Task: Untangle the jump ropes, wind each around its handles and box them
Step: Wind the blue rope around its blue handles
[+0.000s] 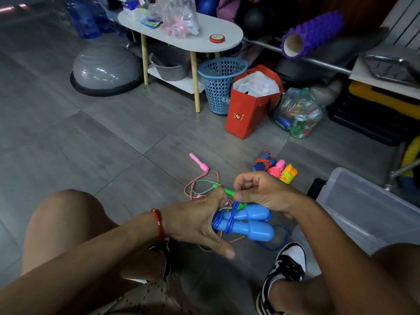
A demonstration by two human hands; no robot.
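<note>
Two light blue handles (247, 221) are held side by side, nearly level, above the floor, with several turns of blue rope (228, 220) wound around their narrow ends; a loose loop of the same rope trails on the floor beneath. Behind them a green handle (227, 191) is seen, tilted, among a red-and-white and a green-and-white twisted rope (201, 181) lying tangled on the tiles. A pink handle (200, 163) is laid at the far end of that tangle. Further right, three wound bundles (275, 168) are set together: dark blue with red rope, pink, and orange with yellow. A clear plastic box (368, 205) stands open at the right.
</note>
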